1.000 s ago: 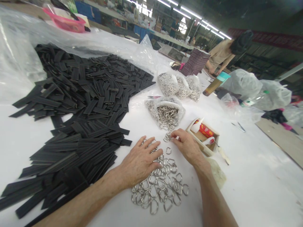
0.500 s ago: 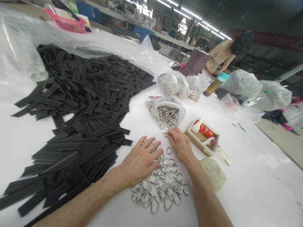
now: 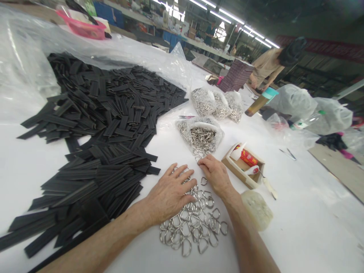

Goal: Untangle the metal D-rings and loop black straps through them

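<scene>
Steel D-rings (image 3: pixel 193 223), dozens, lie under two hands: left hand (image 3: pixel 170 194) flat, released; right hand (image 3: pixel 216 177) unclear; four bags (image 3: pixel 217 131) beyond.

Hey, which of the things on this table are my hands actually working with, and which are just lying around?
In hand: left hand flat on the loose D-rings; right hand at the open bag of D-rings.
Lying about: black strips, three closed ring bags, cardboard box, teal-capped bottle, pink basket.

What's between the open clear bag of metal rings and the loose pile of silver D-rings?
In the head view, the right hand lies there, fingertips at the mouth of the open clear bag of metal rings, with a single silver D-ring beside it.
</scene>
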`<action>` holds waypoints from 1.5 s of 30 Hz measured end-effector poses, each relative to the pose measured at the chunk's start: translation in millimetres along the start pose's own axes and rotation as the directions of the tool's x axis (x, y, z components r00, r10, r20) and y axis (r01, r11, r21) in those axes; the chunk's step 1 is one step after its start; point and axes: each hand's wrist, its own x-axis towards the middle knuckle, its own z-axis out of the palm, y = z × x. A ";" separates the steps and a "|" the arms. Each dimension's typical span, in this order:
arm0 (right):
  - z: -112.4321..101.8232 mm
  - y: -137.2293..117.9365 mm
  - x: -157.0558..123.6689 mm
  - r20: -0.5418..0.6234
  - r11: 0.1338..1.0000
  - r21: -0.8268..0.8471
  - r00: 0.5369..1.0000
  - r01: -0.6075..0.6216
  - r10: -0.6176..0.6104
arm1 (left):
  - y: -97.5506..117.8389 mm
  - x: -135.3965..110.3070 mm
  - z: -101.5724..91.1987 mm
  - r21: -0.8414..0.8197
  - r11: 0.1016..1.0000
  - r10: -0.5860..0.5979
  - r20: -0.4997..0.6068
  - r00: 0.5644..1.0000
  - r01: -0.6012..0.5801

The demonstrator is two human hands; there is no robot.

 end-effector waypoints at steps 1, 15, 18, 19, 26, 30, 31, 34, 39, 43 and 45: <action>-1.1 -0.3 -0.4 0.004 1.000 0.001 1.000 0.000 0.000 | 0.1 0.1 -0.2 -0.002 1.000 0.002 0.001 1.000 -0.002; -3.9 -15.9 0.0 0.080 0.992 -0.119 0.995 -0.044 0.054 | 0.7 0.7 -0.7 -0.003 1.000 -0.004 0.008 1.000 0.004; -8.8 -18.7 -0.7 0.125 0.995 -0.095 0.991 -0.044 0.055 | 1.0 0.9 -1.7 0.001 1.000 -0.013 0.000 1.000 0.013; -10.5 -20.0 -1.1 0.139 0.995 -0.087 0.989 -0.048 0.060 | 1.1 0.9 -1.9 -0.001 1.000 -0.019 -0.005 1.000 0.019; -24.4 -37.5 -9.1 0.260 0.995 0.021 0.961 -0.098 0.089 | 1.0 0.7 0.4 -0.023 0.999 -0.032 -0.039 0.999 0.031; -38.0 -37.8 -12.5 0.420 0.960 0.219 0.905 -0.177 0.071 | 1.5 1.0 -0.1 -0.014 1.000 -0.028 -0.032 0.999 0.027; -41.4 -35.1 -12.8 0.467 0.941 0.271 0.883 -0.201 0.054 | 1.7 1.1 -0.5 -0.017 0.999 -0.028 -0.026 0.999 0.027; -49.1 -22.1 -13.8 0.556 0.836 0.454 0.831 -0.309 0.005 | 1.6 1.1 -1.0 -0.021 0.999 -0.025 -0.012 1.000 0.025; -48.7 3.1 -14.2 0.370 0.840 0.403 0.904 -0.363 0.213 | -0.6 0.3 0.8 0.006 1.000 0.018 0.011 1.000 -0.018; -37.4 13.0 -8.7 0.038 0.930 0.167 0.944 -0.328 0.327 | -0.8 0.2 0.0 -0.008 1.000 0.024 0.008 1.000 -0.024; -31.0 13.1 -5.6 0.005 0.937 0.150 0.948 -0.315 0.318 | -0.4 0.4 -1.1 -0.013 1.000 0.021 0.008 1.000 -0.021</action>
